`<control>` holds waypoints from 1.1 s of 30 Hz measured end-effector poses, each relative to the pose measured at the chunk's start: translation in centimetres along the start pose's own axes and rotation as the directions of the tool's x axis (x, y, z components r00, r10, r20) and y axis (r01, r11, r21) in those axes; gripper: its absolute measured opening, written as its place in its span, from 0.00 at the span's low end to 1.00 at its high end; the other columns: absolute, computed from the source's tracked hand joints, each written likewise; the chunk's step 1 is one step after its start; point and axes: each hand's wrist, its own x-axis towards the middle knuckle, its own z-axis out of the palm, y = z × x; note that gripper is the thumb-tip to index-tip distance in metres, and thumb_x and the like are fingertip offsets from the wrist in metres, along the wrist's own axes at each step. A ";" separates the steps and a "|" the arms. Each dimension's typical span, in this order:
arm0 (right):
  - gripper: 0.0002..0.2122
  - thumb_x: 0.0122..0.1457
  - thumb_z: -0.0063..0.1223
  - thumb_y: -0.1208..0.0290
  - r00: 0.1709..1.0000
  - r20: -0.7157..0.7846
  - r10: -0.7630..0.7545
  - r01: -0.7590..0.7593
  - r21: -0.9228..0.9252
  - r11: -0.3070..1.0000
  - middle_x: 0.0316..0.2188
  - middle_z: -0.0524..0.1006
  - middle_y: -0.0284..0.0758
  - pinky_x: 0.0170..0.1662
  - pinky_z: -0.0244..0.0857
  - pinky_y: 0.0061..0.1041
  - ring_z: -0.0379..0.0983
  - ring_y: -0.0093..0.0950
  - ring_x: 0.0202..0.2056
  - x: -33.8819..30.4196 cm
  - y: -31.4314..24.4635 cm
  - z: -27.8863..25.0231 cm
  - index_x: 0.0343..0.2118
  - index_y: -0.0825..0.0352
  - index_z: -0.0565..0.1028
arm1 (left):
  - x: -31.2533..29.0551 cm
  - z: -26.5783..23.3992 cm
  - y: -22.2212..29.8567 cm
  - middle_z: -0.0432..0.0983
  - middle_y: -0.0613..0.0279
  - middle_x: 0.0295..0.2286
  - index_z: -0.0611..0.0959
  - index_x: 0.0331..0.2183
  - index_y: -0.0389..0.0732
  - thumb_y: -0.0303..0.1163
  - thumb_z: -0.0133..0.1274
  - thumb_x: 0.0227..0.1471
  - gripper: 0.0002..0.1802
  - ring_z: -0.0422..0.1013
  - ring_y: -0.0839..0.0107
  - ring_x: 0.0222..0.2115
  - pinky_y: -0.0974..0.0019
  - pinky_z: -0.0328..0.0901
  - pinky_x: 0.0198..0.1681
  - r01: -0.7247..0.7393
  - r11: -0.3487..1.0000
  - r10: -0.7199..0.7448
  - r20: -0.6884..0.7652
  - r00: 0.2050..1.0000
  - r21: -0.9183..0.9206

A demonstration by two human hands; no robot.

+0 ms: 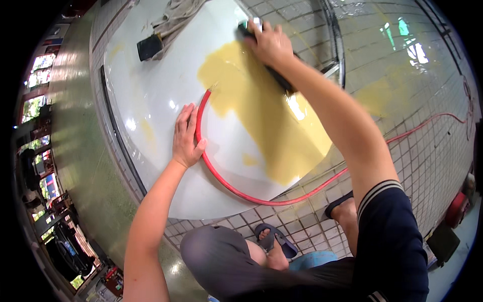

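A white, car-body-like panel point(151, 108) lies in front of me, wet and glossy, with a broad patch of yellow filler point(261, 116) across its middle and right. My left hand point(187, 133) rests on the panel left of the patch, fingers stretched out. It steadies a red hose point(226, 184) between thumb and forefinger; water comes from the hose's open end at the patch's edge. Near the panel's far right edge, my right hand point(270, 44) grips a long dark sanding block point(277, 78). The block's underside is hidden.
A grey cloth point(173, 22) and a small black block point(149, 47) lie at the panel's far left. Wet tiles point(412, 146) surround the panel, and the hose trails right across them. A blue stool-like object point(312, 259) shows below me. Black trim point(118, 126) runs along the left edge.
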 end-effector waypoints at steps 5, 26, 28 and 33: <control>0.36 0.64 0.60 0.50 0.987 0.117 -0.109 0.096 0.111 0.989 0.64 0.69 0.47 0.54 0.72 0.49 0.71 0.54 0.48 -14.2 0.9 -5.3 0.73 0.53 0.62 | -0.4 -1.6 0.7 0.56 0.45 0.70 0.62 0.70 0.34 0.49 0.48 0.53 0.49 0.50 0.43 0.71 0.46 0.47 0.75 0.017 1.000 -0.017 -0.007 1.000 0.021; 0.39 0.68 0.48 0.35 0.850 0.524 0.057 -0.159 0.358 -0.920 0.50 0.80 0.51 0.53 0.79 0.47 0.82 0.47 0.47 -37.1 29.2 -10.1 0.59 0.75 0.72 | 16.5 1.7 5.5 0.53 0.41 0.71 0.53 0.73 0.34 0.29 0.45 0.50 0.49 0.49 0.43 0.73 0.45 0.45 0.76 -0.178 0.979 0.151 0.242 0.959 0.096; 0.40 0.67 0.47 0.34 0.820 0.565 0.089 -0.158 0.374 -0.914 0.52 0.79 0.51 0.54 0.78 0.49 0.82 0.49 0.47 -38.2 29.9 -10.1 0.61 0.74 0.71 | 21.7 2.5 5.1 0.54 0.40 0.71 0.54 0.72 0.33 0.28 0.46 0.49 0.49 0.50 0.43 0.73 0.46 0.45 0.76 -0.186 0.968 0.123 0.322 0.939 0.172; 0.38 0.67 0.47 0.34 0.789 0.602 0.123 -0.170 0.406 -0.898 0.56 0.80 0.48 0.59 0.73 0.56 0.81 0.44 0.50 -37.8 26.3 -12.5 0.63 0.68 0.72 | 27.4 4.4 4.4 0.53 0.39 0.71 0.56 0.72 0.33 0.27 0.47 0.48 0.49 0.48 0.42 0.73 0.47 0.44 0.76 -0.177 0.950 0.075 0.363 0.929 0.256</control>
